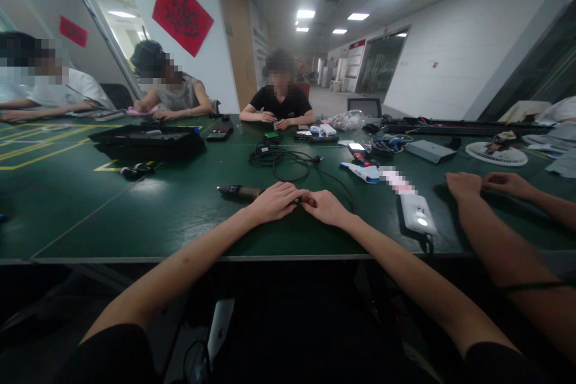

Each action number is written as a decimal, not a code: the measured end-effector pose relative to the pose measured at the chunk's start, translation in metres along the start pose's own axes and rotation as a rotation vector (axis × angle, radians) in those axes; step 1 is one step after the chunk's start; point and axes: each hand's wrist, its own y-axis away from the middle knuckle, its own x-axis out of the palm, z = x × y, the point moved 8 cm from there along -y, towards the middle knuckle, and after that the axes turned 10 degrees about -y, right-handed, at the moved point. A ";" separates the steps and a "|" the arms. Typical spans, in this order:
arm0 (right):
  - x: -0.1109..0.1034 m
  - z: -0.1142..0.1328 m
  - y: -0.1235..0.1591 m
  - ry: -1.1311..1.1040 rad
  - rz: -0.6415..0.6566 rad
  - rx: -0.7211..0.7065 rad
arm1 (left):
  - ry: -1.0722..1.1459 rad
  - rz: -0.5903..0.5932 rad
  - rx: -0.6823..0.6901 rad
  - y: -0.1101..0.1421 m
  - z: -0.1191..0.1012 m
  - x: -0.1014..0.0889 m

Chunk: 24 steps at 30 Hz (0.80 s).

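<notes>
Both my hands rest together on the dark green table near its front edge. My left hand lies curled over a dark cylindrical tool that sticks out to the left. My right hand pinches the small dark end of that tool where a black cable joins it. The cable loops away behind my hands towards the middle of the table.
A co-worker's two hands rest on the table at the right, beside a white power bank. A black tray stands at the left. Three other people sit along the far side. Small gadgets and cables clutter the right rear.
</notes>
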 end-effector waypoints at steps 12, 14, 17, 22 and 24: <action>0.000 0.001 0.000 0.025 -0.004 -0.005 | -0.110 0.013 0.041 -0.002 -0.005 -0.002; 0.001 0.001 -0.001 0.028 0.001 -0.005 | -0.096 0.012 0.040 -0.001 -0.004 -0.002; 0.001 0.002 0.000 0.027 0.003 -0.009 | -0.092 0.017 0.023 -0.001 -0.002 0.001; -0.001 0.003 0.001 0.026 0.006 -0.010 | -0.081 0.018 0.015 -0.001 0.000 0.002; 0.000 0.002 0.001 0.030 0.012 -0.005 | -0.061 0.018 0.027 -0.001 -0.001 0.001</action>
